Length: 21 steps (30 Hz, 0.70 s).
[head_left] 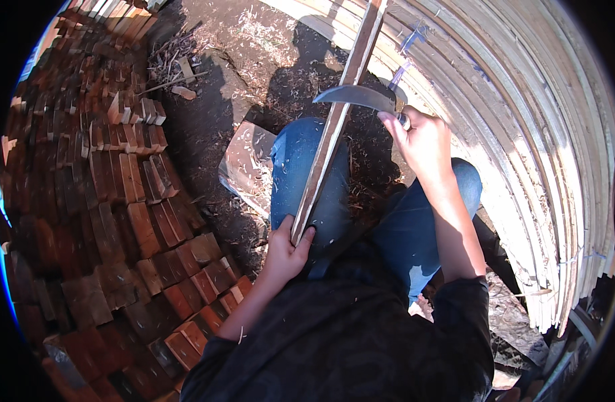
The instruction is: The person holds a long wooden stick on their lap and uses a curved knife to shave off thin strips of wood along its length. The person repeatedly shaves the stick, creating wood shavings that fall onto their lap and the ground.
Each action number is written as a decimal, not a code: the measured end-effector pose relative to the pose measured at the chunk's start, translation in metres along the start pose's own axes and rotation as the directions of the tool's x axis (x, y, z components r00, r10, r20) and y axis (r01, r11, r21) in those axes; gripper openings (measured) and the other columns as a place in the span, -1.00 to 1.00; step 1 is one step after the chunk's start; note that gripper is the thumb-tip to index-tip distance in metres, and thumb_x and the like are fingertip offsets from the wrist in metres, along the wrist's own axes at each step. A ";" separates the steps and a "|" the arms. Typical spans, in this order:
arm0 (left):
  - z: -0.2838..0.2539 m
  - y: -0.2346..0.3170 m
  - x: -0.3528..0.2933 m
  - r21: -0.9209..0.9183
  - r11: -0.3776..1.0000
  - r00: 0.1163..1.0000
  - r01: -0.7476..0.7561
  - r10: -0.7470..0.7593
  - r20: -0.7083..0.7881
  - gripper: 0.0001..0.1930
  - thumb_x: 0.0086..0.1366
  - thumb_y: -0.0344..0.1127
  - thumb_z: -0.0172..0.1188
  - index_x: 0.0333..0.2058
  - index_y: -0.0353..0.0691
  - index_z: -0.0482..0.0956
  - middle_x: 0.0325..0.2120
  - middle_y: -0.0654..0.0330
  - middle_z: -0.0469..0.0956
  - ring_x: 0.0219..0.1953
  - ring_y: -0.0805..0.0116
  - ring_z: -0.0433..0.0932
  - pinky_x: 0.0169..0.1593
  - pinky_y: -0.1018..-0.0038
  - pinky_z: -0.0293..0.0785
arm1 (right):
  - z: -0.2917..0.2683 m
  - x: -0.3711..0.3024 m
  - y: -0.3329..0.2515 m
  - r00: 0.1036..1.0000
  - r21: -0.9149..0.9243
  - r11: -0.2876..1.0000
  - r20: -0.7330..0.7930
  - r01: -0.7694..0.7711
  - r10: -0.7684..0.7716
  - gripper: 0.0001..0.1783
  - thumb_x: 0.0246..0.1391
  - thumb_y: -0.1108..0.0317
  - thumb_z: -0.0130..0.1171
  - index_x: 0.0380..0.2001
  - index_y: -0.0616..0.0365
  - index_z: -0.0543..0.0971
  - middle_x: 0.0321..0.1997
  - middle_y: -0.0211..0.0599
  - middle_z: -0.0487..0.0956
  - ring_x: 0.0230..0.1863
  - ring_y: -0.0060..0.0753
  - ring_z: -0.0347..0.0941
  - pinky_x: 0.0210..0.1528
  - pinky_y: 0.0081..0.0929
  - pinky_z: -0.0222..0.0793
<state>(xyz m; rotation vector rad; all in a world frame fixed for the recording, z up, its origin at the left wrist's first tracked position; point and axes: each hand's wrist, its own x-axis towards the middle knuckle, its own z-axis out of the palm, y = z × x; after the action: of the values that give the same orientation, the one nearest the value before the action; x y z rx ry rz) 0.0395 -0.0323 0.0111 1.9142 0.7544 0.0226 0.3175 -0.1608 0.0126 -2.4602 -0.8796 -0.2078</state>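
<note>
Timber strip, long, brown and white, slants over the blue-jeaned left thigh; a curved grey metal blade crosses it. Left hand, low, grips the strip's near end; right hand, raised, thumb forward, clenches the blade's handle.

Hands counted: two, comprising one left hand and one right hand. Curved knives: one. Wooden strips in hand: one. Blue trouser legs: two, one left and one right. Flat slabs beside the left leg: one. Heaps of loose sticks: one; its pieces cannot be counted reliably. Stacks of reddish-brown blocks: one large, the blocks running to dozens, exact figure not obtainable. Stacks of long pale strips: one, numbering well over ten, with overlaps preventing an exact count.
</note>
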 end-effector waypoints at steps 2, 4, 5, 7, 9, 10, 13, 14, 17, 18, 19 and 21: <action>-0.002 0.002 -0.002 0.027 1.000 1.000 0.005 -0.005 0.001 -0.73 0.26 -0.32 0.22 -0.48 -0.31 0.32 -0.82 0.13 0.30 -0.75 0.43 0.35 -0.62 0.41 0.20 | -0.002 -0.009 -0.013 0.987 -0.011 0.988 0.035 0.156 -0.155 -0.36 -0.02 -0.26 0.24 -0.74 0.13 0.47 -0.80 -0.22 0.45 -0.73 -0.18 0.50 -0.64 -0.33 0.44; -0.002 0.001 -0.001 0.019 1.000 1.000 -0.018 0.019 -0.014 -0.73 0.26 -0.33 0.22 -0.48 -0.31 0.32 -0.82 0.12 0.30 -0.76 0.42 0.35 -0.63 0.41 0.20 | 0.000 -0.003 -0.016 0.967 -0.008 0.968 0.042 0.250 -0.250 -0.35 -0.03 -0.28 0.24 -0.75 0.10 0.44 -0.82 -0.28 0.44 -0.75 -0.22 0.50 -0.66 -0.34 0.44; -0.002 0.002 -0.001 0.013 0.999 0.999 -0.031 0.032 -0.015 -0.73 0.26 -0.33 0.22 -0.49 -0.31 0.31 -0.82 0.12 0.30 -0.76 0.42 0.35 -0.63 0.41 0.21 | 0.001 0.011 -0.006 0.977 -0.112 0.972 -0.036 0.206 -0.211 -0.34 -0.02 -0.31 0.20 -0.74 0.11 0.47 -0.85 -0.29 0.43 -0.75 -0.21 0.50 -0.67 -0.32 0.43; -0.002 0.003 0.001 0.014 0.999 0.999 -0.032 0.032 -0.001 -0.73 0.26 -0.34 0.22 -0.49 -0.31 0.31 -0.82 0.11 0.30 -0.77 0.41 0.36 -0.63 0.41 0.21 | -0.003 0.045 0.016 0.997 -0.149 0.989 -0.078 0.017 -0.029 -0.37 0.00 -0.23 0.23 -0.70 0.17 0.49 -0.82 -0.16 0.41 -0.66 0.02 0.47 -0.54 -0.17 0.40; -0.003 0.004 0.002 0.017 0.999 1.000 -0.030 0.030 0.010 -0.72 0.26 -0.35 0.22 -0.50 -0.31 0.30 -0.82 0.10 0.31 -0.77 0.40 0.36 -0.64 0.40 0.21 | -0.003 0.044 0.015 0.997 -0.141 0.990 -0.064 0.021 -0.030 -0.36 0.04 -0.26 0.18 -0.68 0.15 0.51 -0.83 -0.19 0.42 -0.69 -0.06 0.49 -0.59 -0.22 0.41; -0.003 0.004 0.001 0.025 0.999 1.000 -0.020 0.020 0.006 -0.72 0.25 -0.35 0.22 -0.50 -0.31 0.30 -0.82 0.10 0.31 -0.78 0.39 0.36 -0.64 0.40 0.21 | -0.001 0.038 0.011 0.997 -0.115 0.992 -0.064 0.044 -0.051 -0.36 0.04 -0.28 0.17 -0.70 0.14 0.51 -0.84 -0.24 0.43 -0.72 -0.13 0.49 -0.64 -0.27 0.41; -0.006 0.004 0.000 0.048 0.998 1.000 -0.032 0.032 0.001 -0.72 0.25 -0.35 0.22 -0.50 -0.31 0.29 -0.83 0.09 0.32 -0.79 0.36 0.37 -0.65 0.39 0.21 | 0.001 0.008 -0.013 0.961 -0.054 0.960 0.042 0.275 -0.273 -0.32 0.03 -0.32 0.15 -0.74 0.11 0.47 -0.86 -0.30 0.41 -0.77 -0.23 0.47 -0.66 -0.32 0.42; -0.006 0.006 0.000 0.042 0.999 1.000 -0.027 0.027 0.004 -0.72 0.26 -0.36 0.22 -0.50 -0.32 0.29 -0.83 0.09 0.32 -0.79 0.36 0.37 -0.65 0.39 0.21 | 0.002 0.009 -0.017 0.947 -0.079 0.945 0.066 0.318 -0.313 -0.31 0.02 -0.34 0.14 -0.74 0.11 0.48 -0.85 -0.29 0.42 -0.75 -0.22 0.48 -0.65 -0.32 0.43; -0.007 0.006 -0.001 0.028 1.000 1.000 0.010 -0.011 0.013 -0.72 0.25 -0.36 0.21 -0.49 -0.31 0.29 -0.83 0.08 0.32 -0.80 0.35 0.38 -0.65 0.39 0.21 | -0.003 0.049 0.007 0.997 -0.032 0.999 0.068 -0.043 0.045 -0.27 0.03 -0.38 0.09 -0.70 0.14 0.53 -0.80 -0.22 0.48 -0.68 -0.13 0.53 -0.60 -0.28 0.45; -0.006 0.007 0.001 0.022 1.000 1.000 0.013 -0.013 0.015 -0.73 0.25 -0.36 0.21 -0.49 -0.31 0.29 -0.83 0.08 0.33 -0.80 0.34 0.39 -0.65 0.39 0.22 | -0.008 0.066 0.023 0.998 -0.219 0.976 -0.054 0.015 -0.028 -0.27 0.05 -0.37 0.08 -0.67 0.18 0.56 -0.75 -0.13 0.52 -0.61 -0.03 0.55 -0.52 -0.21 0.48; -0.006 0.008 0.003 0.024 1.000 1.000 0.013 -0.013 0.019 -0.73 0.25 -0.36 0.21 -0.49 -0.31 0.29 -0.83 0.08 0.33 -0.79 0.33 0.40 -0.65 0.39 0.22 | -0.013 0.085 0.033 0.975 -0.022 0.975 0.003 -0.223 0.223 -0.25 0.06 -0.36 0.07 -0.68 0.20 0.55 -0.74 -0.08 0.52 -0.59 0.02 0.56 -0.47 -0.16 0.48; -0.007 0.009 0.002 0.028 1.000 1.000 0.011 -0.012 0.027 -0.73 0.25 -0.36 0.21 -0.49 -0.31 0.29 -0.83 0.07 0.32 -0.78 0.31 0.42 -0.65 0.38 0.23 | -0.013 0.088 0.042 0.984 -0.167 0.975 -0.125 -0.150 0.130 -0.26 0.06 -0.36 0.08 -0.68 0.19 0.55 -0.75 -0.06 0.51 -0.58 0.02 0.56 -0.48 -0.15 0.48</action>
<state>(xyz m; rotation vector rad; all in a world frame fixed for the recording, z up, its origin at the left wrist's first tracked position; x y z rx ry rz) 0.0429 -0.0284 0.0208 1.9330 0.7510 -0.0216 0.4131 -0.1470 0.0330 -2.6314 -0.6613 -0.3850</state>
